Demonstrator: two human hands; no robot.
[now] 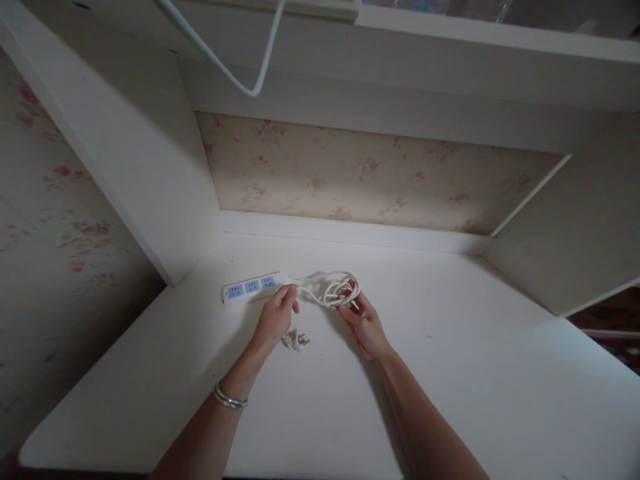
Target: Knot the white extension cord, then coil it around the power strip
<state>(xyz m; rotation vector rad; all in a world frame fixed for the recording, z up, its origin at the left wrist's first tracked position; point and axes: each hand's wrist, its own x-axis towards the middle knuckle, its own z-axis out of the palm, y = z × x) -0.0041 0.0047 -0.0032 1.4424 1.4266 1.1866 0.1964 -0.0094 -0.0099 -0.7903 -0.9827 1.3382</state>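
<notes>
A white power strip (251, 287) with blue socket faces lies on the white desk, left of the middle. Its white cord (334, 293) leaves the strip's right end and is gathered in loose loops. My right hand (365, 325) is closed around the lower right of these loops. With thumb and fingers pressed together, my left hand (278, 312) pinches a stretch of cord close to the strip's right end. Just below my left hand, a small white bundle that looks like a plug (296, 341) lies on the desk; its detail is blurred.
The white desk top (480, 387) runs beneath both hands. A side panel (125, 133) stands at the left, another (575, 220) at the right. Overhead is a shelf (425, 73), with a pale bent rod or cable (253, 90) hanging before it. Floral wallpaper (350, 170) covers the back.
</notes>
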